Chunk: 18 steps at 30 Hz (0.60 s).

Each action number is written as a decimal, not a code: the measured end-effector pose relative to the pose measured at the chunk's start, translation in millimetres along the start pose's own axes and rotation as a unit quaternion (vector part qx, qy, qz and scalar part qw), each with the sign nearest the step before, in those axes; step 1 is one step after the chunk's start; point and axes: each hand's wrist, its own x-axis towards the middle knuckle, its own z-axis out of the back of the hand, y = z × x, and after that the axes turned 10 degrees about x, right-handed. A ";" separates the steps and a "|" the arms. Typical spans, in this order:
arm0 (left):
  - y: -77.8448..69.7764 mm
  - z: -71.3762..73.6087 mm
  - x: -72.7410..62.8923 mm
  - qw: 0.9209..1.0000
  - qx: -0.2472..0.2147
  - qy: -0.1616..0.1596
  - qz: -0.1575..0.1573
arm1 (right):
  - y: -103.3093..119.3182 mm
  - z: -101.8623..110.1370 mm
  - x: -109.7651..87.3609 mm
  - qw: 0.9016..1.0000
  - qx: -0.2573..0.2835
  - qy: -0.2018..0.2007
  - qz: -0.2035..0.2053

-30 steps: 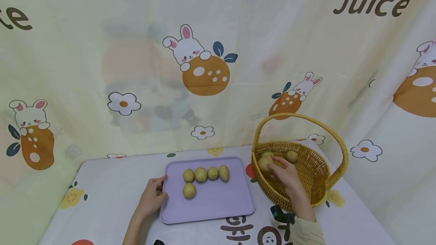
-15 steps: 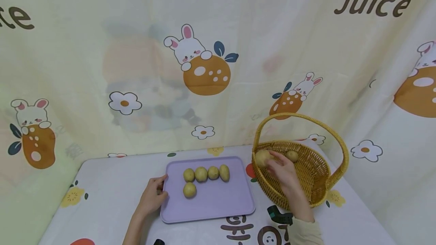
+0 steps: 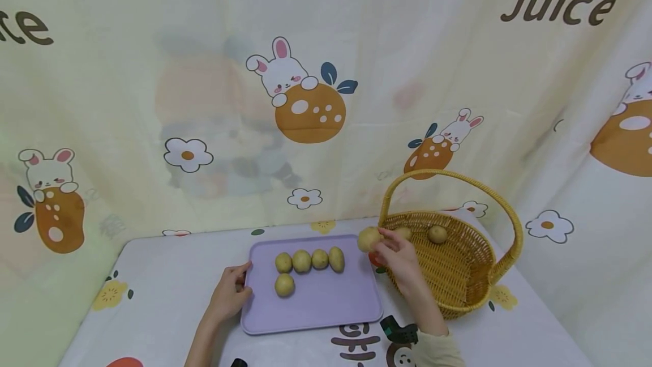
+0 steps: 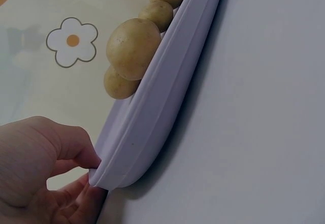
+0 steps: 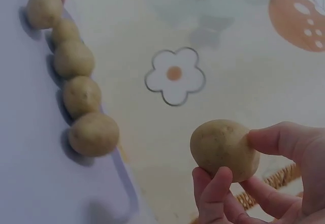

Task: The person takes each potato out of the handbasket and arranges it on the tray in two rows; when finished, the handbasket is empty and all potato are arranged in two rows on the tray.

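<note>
My right hand (image 3: pixel 400 258) pinches a potato (image 3: pixel 369 239) between thumb and fingertips, above the gap between the tray and the basket; the right wrist view shows this potato (image 5: pixel 223 149) close up. With thumb and fingers my left hand (image 3: pixel 229 293) grips the left rim of a lilac tray (image 3: pixel 331 302), and the left wrist view shows the thumb over the tray edge (image 4: pixel 122 158). On the tray lie several potatoes (image 3: pixel 301 261) in a row, with one potato (image 3: pixel 284 285) in front of the row's left end. A yellow wicker basket (image 3: pixel 479 293) with a tall handle stands right of the tray.
Inside the basket are two potatoes, one at the back (image 3: pixel 437 234) and one at the left (image 3: pixel 403 233), partly hidden by my right hand. A white patterned cloth (image 3: pixel 168 282) covers the table. Behind it hangs a printed curtain (image 3: pixel 219 72).
My right hand has lifted the potato out of the basket and carried it left, past the basket's rim towards the tray. The left hand stays at the tray's edge.
</note>
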 end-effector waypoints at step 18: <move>1.6 -1.9 1.5 1.000 -0.001 -0.002 0.001 | -55.7 -46.7 -16.2 0.997 -0.039 0.060 0.021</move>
